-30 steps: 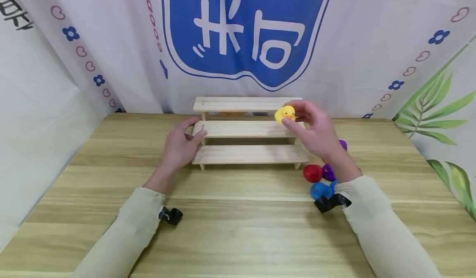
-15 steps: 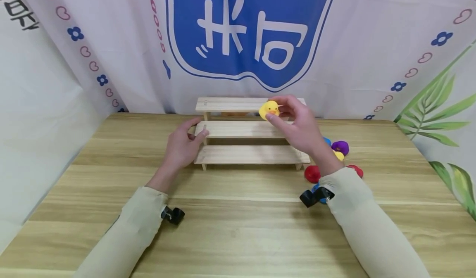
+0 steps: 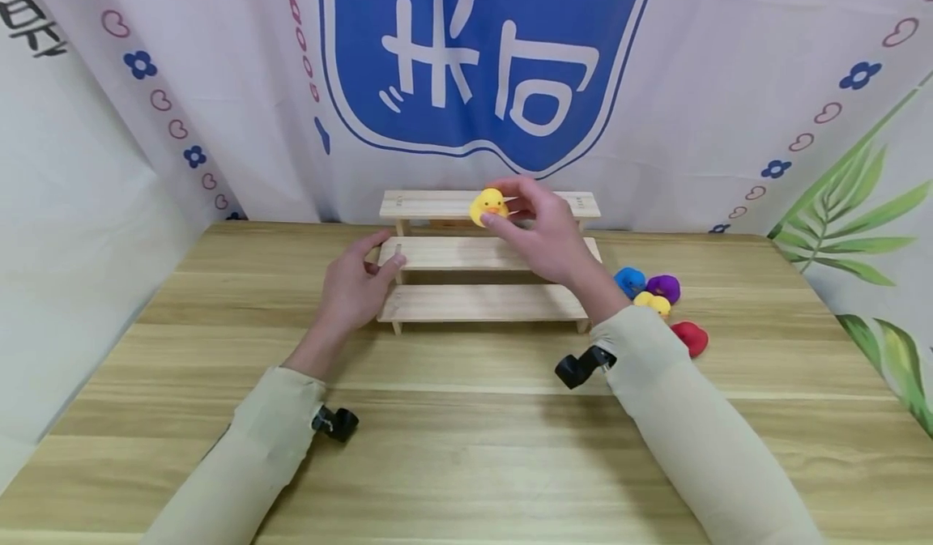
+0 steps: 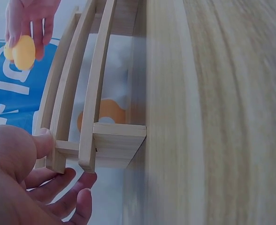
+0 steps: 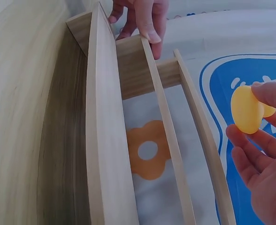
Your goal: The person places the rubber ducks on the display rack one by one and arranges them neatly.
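Observation:
A small yellow rubber duck is pinched between the thumb and fingers of my right hand. In the right wrist view the duck hangs in the air, apart from the boards. Behind it in the head view is the top board of a three-tier wooden shelf. My left hand grips the left end of the middle board, its thumb on top. In the left wrist view the fingers of that hand curl under the ends of the boards.
Right of the shelf lie more rubber ducks on the wooden table: a blue one, a purple one, yellow ones and a red one. A printed cloth hangs behind the shelf. My right forearm may cover other toys.
My right hand has carried the yellow duck leftward and slightly up along the shelf. The ducks on the right have come into fuller view; a red and a blue toy are now covered. The left hand stays put.

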